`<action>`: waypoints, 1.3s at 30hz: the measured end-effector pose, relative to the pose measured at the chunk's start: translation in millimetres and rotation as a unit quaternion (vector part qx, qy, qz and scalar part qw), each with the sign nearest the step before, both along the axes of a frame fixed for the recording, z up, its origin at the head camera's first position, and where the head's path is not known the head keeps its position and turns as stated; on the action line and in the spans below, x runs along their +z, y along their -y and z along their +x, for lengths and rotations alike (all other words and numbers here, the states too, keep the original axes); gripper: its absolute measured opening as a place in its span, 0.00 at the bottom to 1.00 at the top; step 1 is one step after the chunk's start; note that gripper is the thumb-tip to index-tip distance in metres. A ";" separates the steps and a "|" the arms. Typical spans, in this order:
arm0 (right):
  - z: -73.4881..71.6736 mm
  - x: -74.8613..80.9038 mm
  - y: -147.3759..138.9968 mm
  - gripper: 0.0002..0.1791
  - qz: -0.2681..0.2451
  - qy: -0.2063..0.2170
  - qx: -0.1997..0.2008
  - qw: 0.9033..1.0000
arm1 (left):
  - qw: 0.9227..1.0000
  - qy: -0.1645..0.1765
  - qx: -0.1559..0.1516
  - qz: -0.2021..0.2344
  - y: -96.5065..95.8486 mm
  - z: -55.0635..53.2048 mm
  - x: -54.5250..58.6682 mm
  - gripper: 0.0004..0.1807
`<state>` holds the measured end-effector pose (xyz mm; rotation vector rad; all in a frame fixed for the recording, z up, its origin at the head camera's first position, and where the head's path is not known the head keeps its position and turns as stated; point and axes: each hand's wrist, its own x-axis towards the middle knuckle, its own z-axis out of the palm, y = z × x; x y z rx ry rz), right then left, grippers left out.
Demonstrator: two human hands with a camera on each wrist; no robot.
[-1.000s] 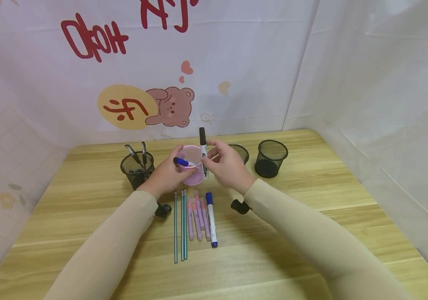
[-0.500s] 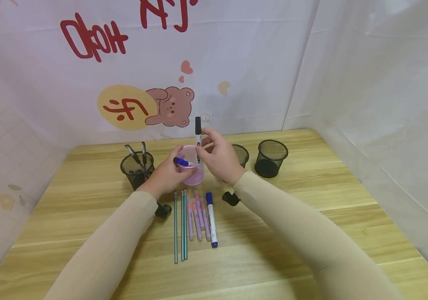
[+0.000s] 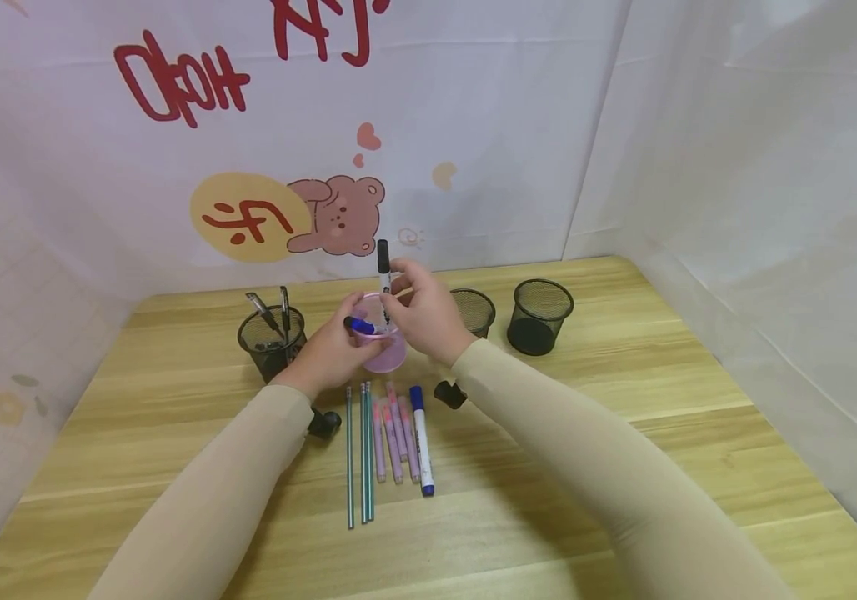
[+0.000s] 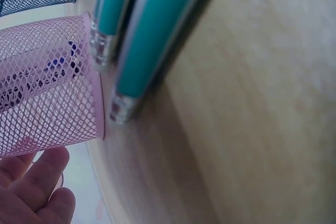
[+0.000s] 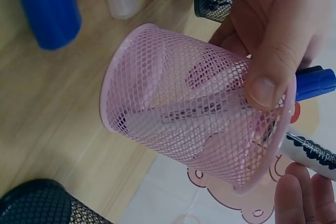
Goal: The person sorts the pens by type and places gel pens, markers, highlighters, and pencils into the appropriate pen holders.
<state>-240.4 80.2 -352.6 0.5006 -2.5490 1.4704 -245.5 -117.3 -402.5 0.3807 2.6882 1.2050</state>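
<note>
A pink mesh pen cup (image 3: 386, 358) stands at the table's back middle. My left hand (image 3: 329, 350) grips it from the left, its thumb (image 5: 265, 90) on the near side by the rim. A blue-capped marker (image 3: 361, 325) leans inside the cup, cap above the rim. My right hand (image 3: 428, 312) pinches a black-capped whiteboard marker (image 3: 383, 258) upright, its lower end inside the cup's mouth. In the right wrist view, that white marker (image 5: 310, 150) crosses the rim with my right fingertips (image 5: 294, 198) below it. The left wrist view shows left fingers (image 4: 44, 174) beneath the mesh.
Teal pencils (image 3: 364, 454), several pink pens (image 3: 394, 437) and another blue-capped marker (image 3: 423, 442) lie in front of the cup. A black mesh cup with pens (image 3: 271, 358) stands left. Two black mesh cups (image 3: 477, 312) (image 3: 537, 333) stand right. A fabric backdrop (image 3: 503, 167) hangs behind.
My right hand has moved left with the black-capped marker, from beside the pink cup to over it, then lowered the marker's end into its mouth. The left hand keeps its grip.
</note>
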 end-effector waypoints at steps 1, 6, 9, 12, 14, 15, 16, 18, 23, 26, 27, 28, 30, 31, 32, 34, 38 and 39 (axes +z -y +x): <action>-0.1 -0.9 0.8 0.26 0.004 -0.002 -0.001 1.000 | 1.000 -0.001 0.000 0.000 0.1 -0.1 -0.3 0.57; 0.0 -4.7 4.6 0.24 0.015 -0.010 0.002 1.000 | 1.000 -0.005 -0.002 0.002 0.4 -0.2 -1.1 0.59; 0.3 -6.7 6.2 0.23 0.011 -0.011 0.008 1.000 | 1.000 -0.005 -0.004 0.003 0.6 0.3 -1.2 0.59; 0.2 -8.4 7.1 0.22 0.013 -0.012 0.013 1.000 | 1.000 -0.005 -0.006 0.004 0.7 0.9 -1.3 0.59; 0.0 -9.3 7.3 0.21 0.017 -0.014 0.015 1.000 | 1.000 -0.006 -0.006 0.004 0.7 1.2 -1.3 0.59; -0.1 -9.6 7.3 0.21 0.019 -0.015 0.016 1.000 | 1.000 -0.006 -0.007 0.004 0.7 1.4 -1.4 0.59; -0.3 -9.9 7.4 0.21 0.021 -0.017 0.017 0.999 | 1.000 -0.007 -0.007 0.003 0.7 1.6 -1.3 0.59; -0.6 -10.2 7.4 0.20 0.026 -0.022 0.018 0.999 | 1.000 -0.009 -0.007 0.001 0.9 2.0 -1.2 0.58; 0.4 -10.3 7.5 0.17 0.032 -0.027 0.018 0.999 | 1.000 -0.014 -0.006 -0.005 0.7 2.4 -0.6 0.58; 1.6 -10.3 7.3 0.17 0.035 -0.024 0.015 0.999 | 1.000 -0.015 -0.004 -0.007 0.6 1.6 -1.0 0.59; 2.0 -10.3 7.3 0.16 0.036 -0.023 0.014 0.999 | 1.000 -0.016 -0.004 -0.007 0.8 1.3 -1.2 0.60; 2.4 -10.4 7.1 0.16 0.036 -0.021 0.014 0.999 | 1.000 -0.017 -0.004 -0.007 0.8 1.0 -1.4 0.60; 3.1 -10.5 6.9 0.17 0.035 -0.021 0.013 0.999 | 1.000 -0.020 -0.012 0.002 1.0 0.3 -1.9 0.58; 3.2 -10.6 6.9 0.17 0.033 -0.020 0.013 0.999 | 1.000 -0.023 -0.015 0.004 1.2 -0.1 -2.4 0.58; 3.3 -10.7 6.9 0.17 0.032 -0.020 0.014 0.999 | 1.000 -0.025 -0.017 0.004 1.2 -0.3 -2.8 0.58; 3.5 -10.9 6.7 0.17 0.028 -0.020 0.016 0.999 | 0.999 -0.026 -0.018 0.005 1.3 -0.6 -3.2 0.57; 3.5 -11.5 6.0 0.18 0.018 -0.023 0.015 0.999 | 1.000 -0.025 -0.008 -0.006 1.1 -0.3 -3.2 0.59; 3.8 -11.5 5.5 0.19 0.015 -0.022 0.015 1.000 | 1.000 -0.023 -0.006 -0.006 1.0 -0.2 -2.9 0.59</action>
